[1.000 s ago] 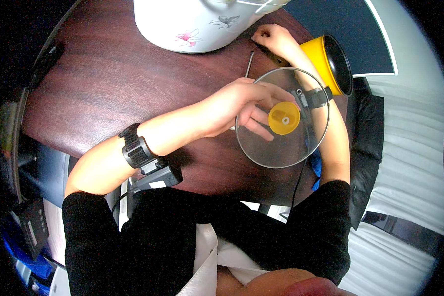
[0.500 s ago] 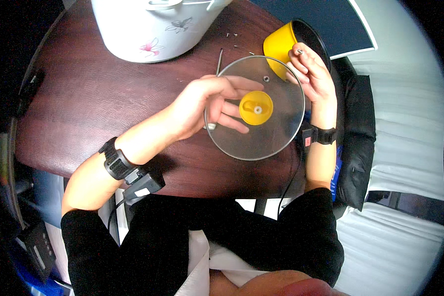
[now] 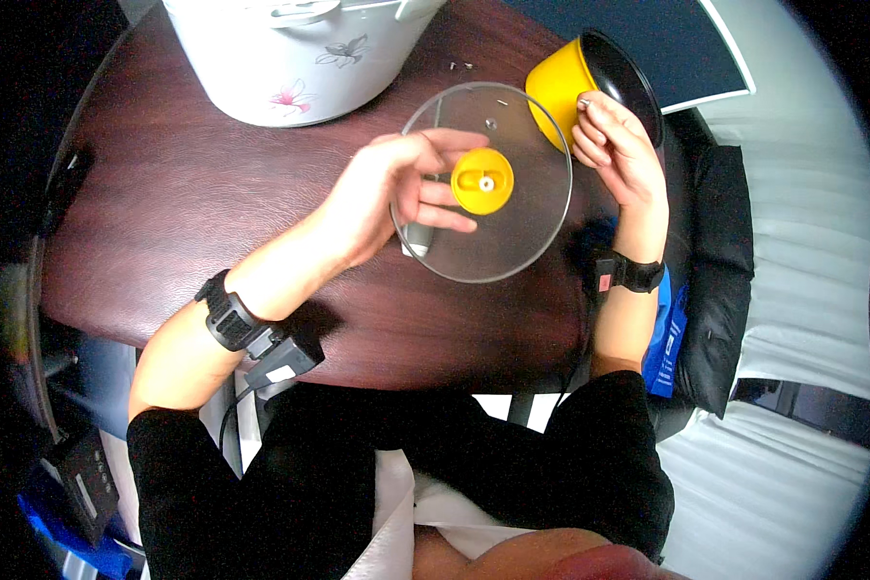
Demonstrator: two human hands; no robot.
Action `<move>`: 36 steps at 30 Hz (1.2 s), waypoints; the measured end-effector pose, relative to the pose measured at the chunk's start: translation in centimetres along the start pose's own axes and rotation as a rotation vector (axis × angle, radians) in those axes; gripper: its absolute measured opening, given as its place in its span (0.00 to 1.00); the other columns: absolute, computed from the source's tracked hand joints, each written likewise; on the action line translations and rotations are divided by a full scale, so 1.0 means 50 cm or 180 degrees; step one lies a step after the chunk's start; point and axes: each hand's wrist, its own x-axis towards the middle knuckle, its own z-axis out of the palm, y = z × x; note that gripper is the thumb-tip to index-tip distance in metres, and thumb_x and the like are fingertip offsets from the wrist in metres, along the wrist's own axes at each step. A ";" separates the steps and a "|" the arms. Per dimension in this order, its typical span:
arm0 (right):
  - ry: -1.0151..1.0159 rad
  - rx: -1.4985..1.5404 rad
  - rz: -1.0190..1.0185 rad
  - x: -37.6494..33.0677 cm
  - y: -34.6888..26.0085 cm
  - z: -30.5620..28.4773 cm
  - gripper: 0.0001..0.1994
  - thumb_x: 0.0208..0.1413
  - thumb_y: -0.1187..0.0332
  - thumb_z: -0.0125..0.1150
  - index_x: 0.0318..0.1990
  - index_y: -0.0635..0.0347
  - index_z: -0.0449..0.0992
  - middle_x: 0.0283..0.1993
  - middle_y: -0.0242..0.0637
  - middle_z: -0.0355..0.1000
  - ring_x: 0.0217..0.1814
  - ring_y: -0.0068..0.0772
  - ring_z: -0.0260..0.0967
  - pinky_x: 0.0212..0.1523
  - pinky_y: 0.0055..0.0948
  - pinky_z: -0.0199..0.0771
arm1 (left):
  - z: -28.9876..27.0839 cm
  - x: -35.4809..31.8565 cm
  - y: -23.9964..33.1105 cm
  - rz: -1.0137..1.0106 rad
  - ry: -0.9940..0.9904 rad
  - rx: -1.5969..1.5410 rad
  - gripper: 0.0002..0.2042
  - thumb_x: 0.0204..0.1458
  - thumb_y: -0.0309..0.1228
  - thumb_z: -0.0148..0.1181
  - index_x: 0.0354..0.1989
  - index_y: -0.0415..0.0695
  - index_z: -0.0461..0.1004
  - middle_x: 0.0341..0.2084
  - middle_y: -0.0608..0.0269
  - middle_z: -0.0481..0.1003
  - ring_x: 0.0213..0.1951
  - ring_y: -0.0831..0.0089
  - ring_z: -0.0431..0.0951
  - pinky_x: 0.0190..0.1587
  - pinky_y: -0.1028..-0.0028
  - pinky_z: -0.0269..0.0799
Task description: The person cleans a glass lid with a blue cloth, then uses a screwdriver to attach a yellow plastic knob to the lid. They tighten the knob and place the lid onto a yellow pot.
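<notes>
My left hand (image 3: 362,198) holds a round clear glass lid (image 3: 517,232) by its left side, fingers spread beneath the glass. A yellow knob (image 3: 483,182) with a pale centre sits at the lid's middle, above my fingertips. To the right, thumb and fingertips of my right hand (image 3: 621,145) pinch a small metal screw (image 3: 584,103), just beyond the lid's upper right edge. A tool with a pale grey handle (image 3: 418,237), perhaps a screwdriver, lies partly hidden under the lid and my left hand.
A large white container with flower prints (image 3: 300,72) stands at the far left of the dark red-brown table (image 3: 164,213). A yellow pot (image 3: 559,87), black inside, lies tipped behind my right hand. Small screws (image 3: 461,66) lie between them. A black cushion (image 3: 720,261) is at the right.
The lid, with its knob, has moved a little up and to the left in my left hand. My right hand keeps its pinch on the screw, slightly turned.
</notes>
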 end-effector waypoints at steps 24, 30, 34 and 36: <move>-0.0174 -0.3361 0.0262 0.070 0.065 -0.003 0.07 0.61 0.68 0.54 0.42 0.60 0.73 0.24 0.26 0.67 0.24 0.17 0.64 0.26 0.20 0.65 | 0.006 -0.003 -0.013 -0.0583 0.0085 0.0631 0.24 0.52 0.31 0.43 0.56 0.31 0.66 0.47 0.46 0.74 0.45 0.61 0.79 0.44 0.64 0.79; -0.0131 -0.3791 -0.0305 -0.055 0.109 -0.016 0.07 0.53 0.68 0.62 0.35 0.61 0.75 0.26 0.39 0.73 0.26 0.31 0.69 0.32 0.32 0.71 | 0.014 -0.001 -0.012 -0.0342 -0.0210 0.0204 0.27 0.53 0.34 0.42 0.59 0.30 0.61 0.53 0.44 0.69 0.50 0.56 0.76 0.48 0.58 0.77; -0.0405 -0.3687 0.0059 -0.116 0.129 0.059 0.18 0.41 0.57 0.72 0.34 0.59 0.75 0.27 0.44 0.74 0.26 0.36 0.73 0.31 0.33 0.72 | 0.026 -0.010 -0.010 -0.0569 -0.0497 -0.0145 0.29 0.52 0.36 0.41 0.61 0.30 0.59 0.54 0.43 0.68 0.51 0.53 0.75 0.51 0.54 0.74; -0.0701 -0.4213 -0.0420 -0.116 0.159 0.082 0.17 0.42 0.55 0.70 0.33 0.57 0.76 0.27 0.44 0.75 0.27 0.43 0.74 0.29 0.39 0.72 | 0.027 -0.014 -0.011 -0.0604 -0.0524 -0.0179 0.30 0.51 0.37 0.40 0.61 0.30 0.58 0.55 0.43 0.68 0.51 0.52 0.75 0.51 0.53 0.73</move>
